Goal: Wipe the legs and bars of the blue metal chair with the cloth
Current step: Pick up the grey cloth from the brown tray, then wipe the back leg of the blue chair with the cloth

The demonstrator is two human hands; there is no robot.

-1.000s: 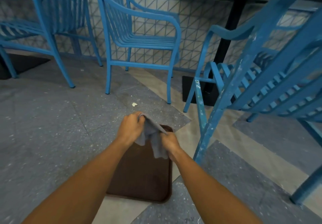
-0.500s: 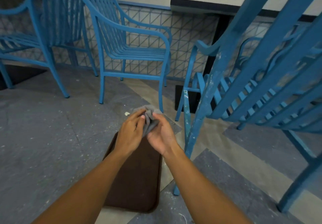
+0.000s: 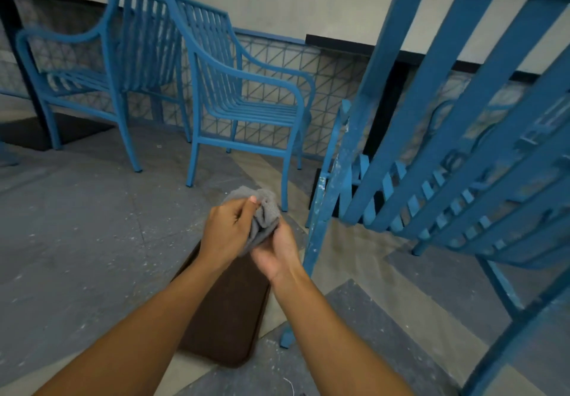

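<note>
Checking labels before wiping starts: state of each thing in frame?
cloth: bunched, held between both hands
left hand: grips cloth
right hand: grips cloth from below
near blue chair: tilted, leg paint chipped, not touched
brown tray: flat on floor
far chairs: upright

Hands: left hand (image 3: 226,230) and right hand (image 3: 276,249) both grip a bunched grey cloth (image 3: 262,210) at centre frame.
Tray: brown tray (image 3: 228,327) lies on the floor, under the forearms, toward 6 o'clock.
Near chair: blue metal chair (image 3: 462,149) fills 3 o'clock, its scuffed leg (image 3: 320,216) just beside the right hand.
Far chairs: two blue chairs (image 3: 240,99) stand from 10 to 12 o'clock.
</note>
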